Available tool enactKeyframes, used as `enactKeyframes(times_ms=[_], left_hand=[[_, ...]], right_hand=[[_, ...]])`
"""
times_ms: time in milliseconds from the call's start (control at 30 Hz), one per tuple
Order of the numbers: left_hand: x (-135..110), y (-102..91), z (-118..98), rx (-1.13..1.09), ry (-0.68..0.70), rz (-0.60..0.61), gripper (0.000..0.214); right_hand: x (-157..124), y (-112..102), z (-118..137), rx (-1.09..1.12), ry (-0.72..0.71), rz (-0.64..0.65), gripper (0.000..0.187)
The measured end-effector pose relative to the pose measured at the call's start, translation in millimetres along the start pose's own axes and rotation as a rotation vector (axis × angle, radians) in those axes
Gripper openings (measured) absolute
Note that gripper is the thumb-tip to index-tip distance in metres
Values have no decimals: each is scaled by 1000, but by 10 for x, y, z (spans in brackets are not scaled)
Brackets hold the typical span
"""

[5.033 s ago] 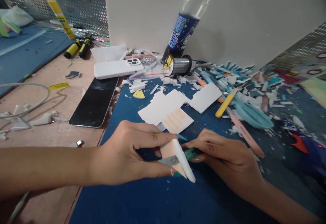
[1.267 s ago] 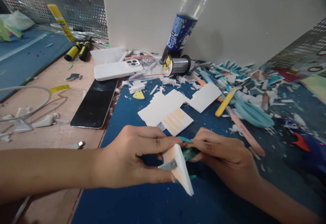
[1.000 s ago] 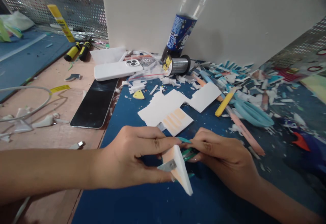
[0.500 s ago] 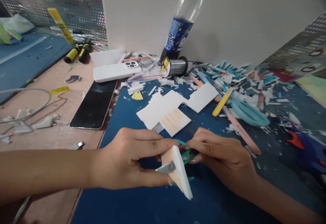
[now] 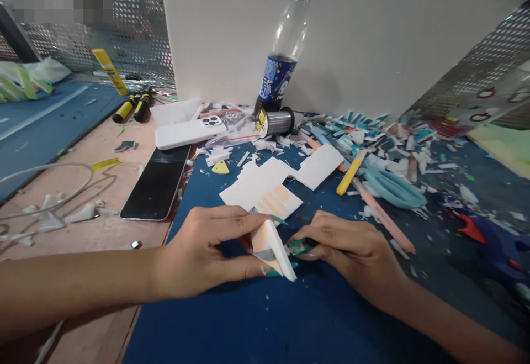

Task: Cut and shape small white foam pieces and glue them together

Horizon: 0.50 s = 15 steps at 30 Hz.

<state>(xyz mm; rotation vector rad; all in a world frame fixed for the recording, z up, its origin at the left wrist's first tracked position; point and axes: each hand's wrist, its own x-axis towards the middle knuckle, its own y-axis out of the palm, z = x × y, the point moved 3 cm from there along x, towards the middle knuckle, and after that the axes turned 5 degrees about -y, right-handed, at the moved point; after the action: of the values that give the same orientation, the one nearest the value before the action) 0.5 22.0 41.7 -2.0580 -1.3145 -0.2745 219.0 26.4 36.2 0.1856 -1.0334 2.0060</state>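
Two hands are at work in front of you, close together over a blue mat. Your left hand pinches a small foam piece, white along its edge and peach on the face turned toward that hand, with the forefinger at its far end and the thumb below. The foam is held up over the mat, tilted, its lower right corner sticking out past your thumb. A metal blade shows against the peach face; whether it runs right through the foam, you cannot tell from this view.

Your right hand has its fingertips closed on a green handle, just beside the foam's white side.

Just beyond your hands lies a white sheet with peach stripes, next to a plain white sheet. Farther right you have a yellow stick, a pink stick and a heap of scraps. A bottle with a blue cap stands tilted at the back, a spool of wire just in front of it. To your left, a white phone overlaps the far end of a black phone.
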Motion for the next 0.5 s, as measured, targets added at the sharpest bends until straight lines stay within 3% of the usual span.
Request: enactKeyframes(times_ms=[500], left_hand=[[-15, 2, 58, -68, -26, -32, 42]], right_hand=[[-17, -38, -43, -30, 15, 62, 19]])
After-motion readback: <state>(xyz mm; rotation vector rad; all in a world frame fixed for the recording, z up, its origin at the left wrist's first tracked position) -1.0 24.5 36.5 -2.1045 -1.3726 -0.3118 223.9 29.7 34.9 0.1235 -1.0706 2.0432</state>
